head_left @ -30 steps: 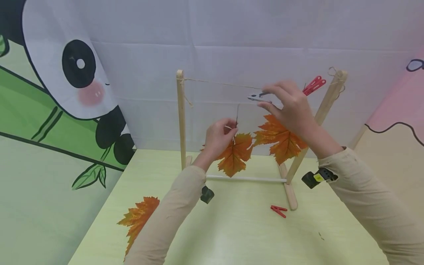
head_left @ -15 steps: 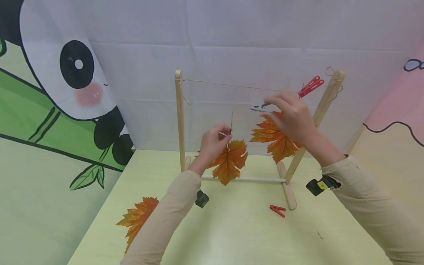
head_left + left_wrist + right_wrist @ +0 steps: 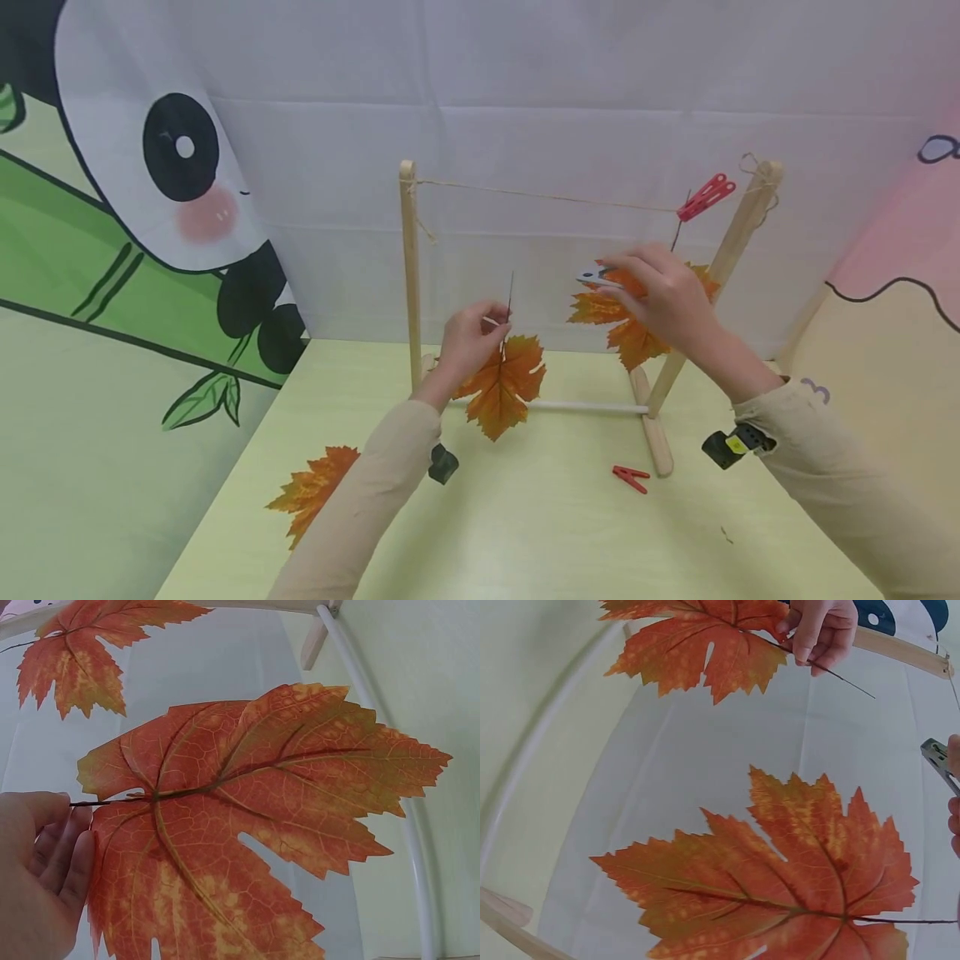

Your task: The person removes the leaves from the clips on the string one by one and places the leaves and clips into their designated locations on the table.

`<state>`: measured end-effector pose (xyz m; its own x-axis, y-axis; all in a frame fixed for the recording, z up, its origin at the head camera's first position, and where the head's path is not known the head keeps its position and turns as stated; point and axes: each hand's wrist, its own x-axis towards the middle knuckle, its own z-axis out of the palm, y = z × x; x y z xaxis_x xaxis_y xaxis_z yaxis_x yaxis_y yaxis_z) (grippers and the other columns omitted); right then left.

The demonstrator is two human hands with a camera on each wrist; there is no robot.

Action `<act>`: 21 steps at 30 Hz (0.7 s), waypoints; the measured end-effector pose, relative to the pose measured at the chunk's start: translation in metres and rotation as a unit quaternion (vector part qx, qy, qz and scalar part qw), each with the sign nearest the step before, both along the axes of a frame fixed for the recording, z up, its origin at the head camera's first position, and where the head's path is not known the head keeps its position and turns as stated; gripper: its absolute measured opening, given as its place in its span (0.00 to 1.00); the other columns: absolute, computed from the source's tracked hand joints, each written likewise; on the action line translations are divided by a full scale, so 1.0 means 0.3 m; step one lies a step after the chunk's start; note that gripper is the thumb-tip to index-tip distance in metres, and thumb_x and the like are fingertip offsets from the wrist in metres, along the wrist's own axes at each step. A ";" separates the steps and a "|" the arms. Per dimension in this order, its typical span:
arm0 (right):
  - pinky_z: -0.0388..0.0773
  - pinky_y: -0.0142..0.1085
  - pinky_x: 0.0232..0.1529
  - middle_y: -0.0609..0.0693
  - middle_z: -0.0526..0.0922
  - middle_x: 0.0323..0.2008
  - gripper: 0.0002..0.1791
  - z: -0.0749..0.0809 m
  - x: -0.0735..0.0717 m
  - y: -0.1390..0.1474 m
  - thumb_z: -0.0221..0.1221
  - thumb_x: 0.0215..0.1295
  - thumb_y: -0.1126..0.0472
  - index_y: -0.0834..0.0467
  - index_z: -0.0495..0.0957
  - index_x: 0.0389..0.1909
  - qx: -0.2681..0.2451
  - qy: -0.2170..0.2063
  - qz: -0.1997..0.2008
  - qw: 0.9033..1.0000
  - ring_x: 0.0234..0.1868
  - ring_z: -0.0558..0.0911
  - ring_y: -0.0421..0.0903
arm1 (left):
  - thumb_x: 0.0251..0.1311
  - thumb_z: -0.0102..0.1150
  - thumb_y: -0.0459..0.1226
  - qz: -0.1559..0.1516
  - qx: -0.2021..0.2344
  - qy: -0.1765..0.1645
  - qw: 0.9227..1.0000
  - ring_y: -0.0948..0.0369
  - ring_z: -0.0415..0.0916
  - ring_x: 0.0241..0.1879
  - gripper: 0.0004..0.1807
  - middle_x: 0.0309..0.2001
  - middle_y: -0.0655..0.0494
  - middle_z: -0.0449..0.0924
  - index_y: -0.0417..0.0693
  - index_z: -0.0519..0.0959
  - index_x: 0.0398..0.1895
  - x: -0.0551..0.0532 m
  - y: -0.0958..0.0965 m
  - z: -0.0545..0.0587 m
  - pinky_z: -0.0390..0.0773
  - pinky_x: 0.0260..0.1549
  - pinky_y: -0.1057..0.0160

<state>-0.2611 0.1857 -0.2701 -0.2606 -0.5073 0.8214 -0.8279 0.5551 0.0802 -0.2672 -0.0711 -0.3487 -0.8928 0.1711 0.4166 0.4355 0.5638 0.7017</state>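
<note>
My left hand (image 3: 471, 340) pinches the thin dark stem of an orange maple leaf (image 3: 247, 787), which hangs below the fingers with the stem end pointing up. My right hand (image 3: 663, 292) holds a grey clothespin (image 3: 937, 761) between thumb and fingers, its nose pointing left. Behind that hand a second maple leaf (image 3: 802, 892) hangs by its stem from the twine (image 3: 555, 197), held by a red clothespin (image 3: 706, 197) near the right post. Both hands are below the twine.
Two wooden posts, the left post (image 3: 411, 275) and the right post (image 3: 738, 225), carry the twine, with a white rod (image 3: 585, 407) low between them. Another maple leaf (image 3: 315, 492) lies on the table at left, partly behind my sleeve. A red clothespin (image 3: 632, 478) lies near the right foot.
My left hand has moved down and left with its leaf. My right hand has come down from the twine with the grey clothespin, uncovering the hanging leaf's stem.
</note>
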 end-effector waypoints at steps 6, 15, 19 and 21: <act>0.76 0.43 0.30 0.60 0.80 0.32 0.23 -0.043 0.010 0.011 0.56 0.58 0.50 0.68 0.78 0.38 -0.009 -0.002 0.003 1.000 0.33 0.75 0.53 | 0.56 0.58 0.32 0.003 -0.002 -0.032 0.999 0.60 0.78 0.32 0.06 0.33 0.53 0.79 0.43 0.79 0.38 0.010 -0.029 -0.038 0.78 0.33 0.65; 0.77 0.43 0.32 0.59 0.80 0.33 0.25 -0.111 0.028 0.034 0.52 0.59 0.47 0.68 0.79 0.39 -0.004 -0.020 -0.011 1.000 0.35 0.77 0.53 | 0.56 0.58 0.31 0.013 0.004 -0.052 0.999 0.59 0.78 0.31 0.06 0.33 0.53 0.79 0.43 0.79 0.37 0.029 -0.074 -0.101 0.79 0.33 0.65; 0.77 0.43 0.31 0.58 0.80 0.32 0.24 -0.149 0.034 0.044 0.53 0.58 0.48 0.67 0.79 0.38 -0.003 -0.025 -0.017 1.000 0.34 0.76 0.53 | 0.56 0.58 0.32 0.020 0.008 -0.072 0.997 0.59 0.78 0.31 0.06 0.32 0.54 0.79 0.43 0.79 0.37 0.040 -0.092 -0.125 0.78 0.31 0.65; 0.77 0.43 0.30 0.58 0.80 0.32 0.24 -0.169 0.035 0.048 0.53 0.59 0.47 0.67 0.79 0.37 -0.005 -0.024 -0.018 1.000 0.33 0.76 0.52 | 0.56 0.58 0.32 0.025 0.008 -0.082 0.996 0.60 0.78 0.31 0.06 0.32 0.54 0.79 0.44 0.79 0.37 0.045 -0.100 -0.139 0.78 0.30 0.65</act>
